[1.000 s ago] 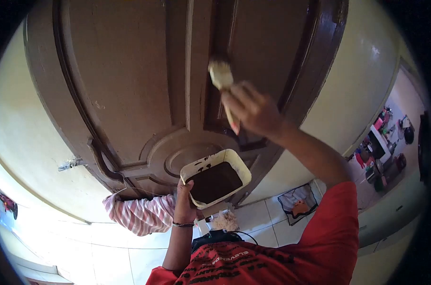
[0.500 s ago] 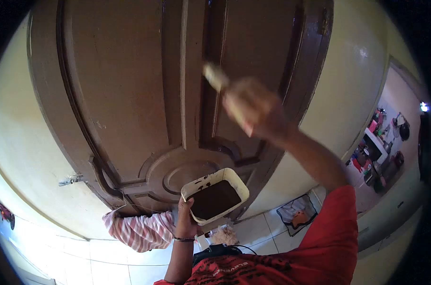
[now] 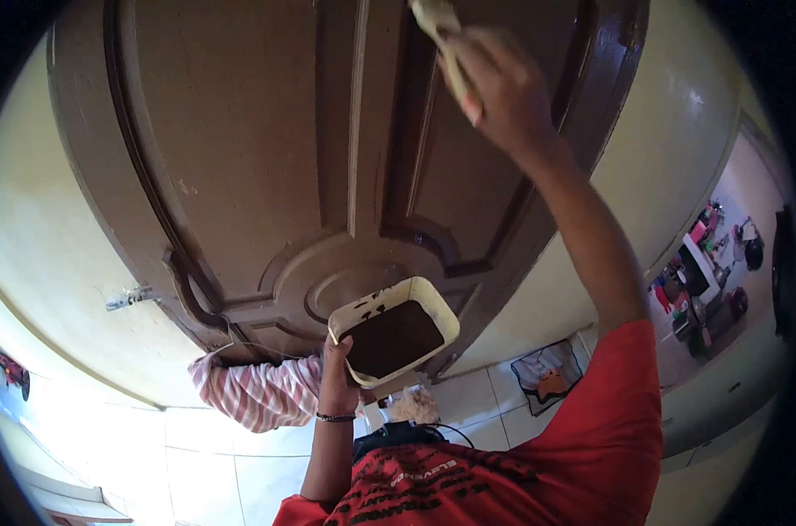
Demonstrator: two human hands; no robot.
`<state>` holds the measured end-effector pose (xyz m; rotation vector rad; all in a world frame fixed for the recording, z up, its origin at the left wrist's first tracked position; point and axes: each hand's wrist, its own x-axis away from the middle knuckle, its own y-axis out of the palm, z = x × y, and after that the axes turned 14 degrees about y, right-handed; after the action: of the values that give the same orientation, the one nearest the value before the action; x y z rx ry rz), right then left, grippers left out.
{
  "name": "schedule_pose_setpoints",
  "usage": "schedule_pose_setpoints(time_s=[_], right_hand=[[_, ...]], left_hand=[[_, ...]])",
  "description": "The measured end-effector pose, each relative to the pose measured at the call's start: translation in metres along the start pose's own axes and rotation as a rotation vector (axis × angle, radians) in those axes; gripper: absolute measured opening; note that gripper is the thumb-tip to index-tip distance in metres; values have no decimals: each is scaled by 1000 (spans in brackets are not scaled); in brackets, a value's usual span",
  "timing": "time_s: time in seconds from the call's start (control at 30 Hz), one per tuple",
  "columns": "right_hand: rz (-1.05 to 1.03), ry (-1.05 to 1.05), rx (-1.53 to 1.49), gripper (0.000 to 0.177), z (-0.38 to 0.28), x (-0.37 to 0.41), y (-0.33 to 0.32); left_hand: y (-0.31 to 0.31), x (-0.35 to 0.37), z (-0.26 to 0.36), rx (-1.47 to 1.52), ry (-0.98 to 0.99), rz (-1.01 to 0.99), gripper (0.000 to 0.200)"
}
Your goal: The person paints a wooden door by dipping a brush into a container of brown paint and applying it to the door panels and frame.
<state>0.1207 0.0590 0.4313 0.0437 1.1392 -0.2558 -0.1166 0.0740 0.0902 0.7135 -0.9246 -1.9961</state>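
In my left hand [image 3: 337, 373] is a cream plastic tub [image 3: 449, 326], gripped at its left side with the thumb over the rim. Dark brown paint [image 3: 392, 339] covers the tub's bottom, and streaks of it mark the inner wall. My right hand [image 3: 503, 88], raised near the top of the view, is closed round the handle of a paintbrush [image 3: 437, 19]. The pale brush head points up and left, overlapping the upper right panel of a brown wooden door [image 3: 231, 131]. Raised mouldings and a round carved pattern run across the door.
A striped cloth [image 3: 262, 392] hangs by the door handle [image 3: 188, 285]. A latch [image 3: 129, 298] juts out at the left edge. On the tiled floor [image 3: 201, 478] below lie a mat [image 3: 549, 375] and a beige bundle [image 3: 413, 405]. Kitchen items show through a doorway at right.
My right hand has moved up and slightly right with the paintbrush. The tub sits a little higher in view, and the camera's view of the door has shifted.
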Motion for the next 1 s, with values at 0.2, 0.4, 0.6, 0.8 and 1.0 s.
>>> schedule_pose_setpoints(time_s=[0.2, 0.4, 0.6, 0.8, 1.0], right_hand=[[-264, 59, -88, 38, -48, 111, -9], [-428, -39, -205, 35, -68, 196, -16], [-506, -49, -221, 37, -56, 258, -30], [-557, -14, -179, 44, -35, 303, -45], [-580, 52, -163, 48, -28, 361, -56]], left_hand=[[-34, -4, -16, -42, -24, -33, 52], [-41, 0, -23, -37, -115, 17, 51], [-24, 2, -28, -77, -148, 5, 51], [-6, 5, -36, -139, -141, 17, 51], [2, 4, -47, -130, -198, -18, 53]])
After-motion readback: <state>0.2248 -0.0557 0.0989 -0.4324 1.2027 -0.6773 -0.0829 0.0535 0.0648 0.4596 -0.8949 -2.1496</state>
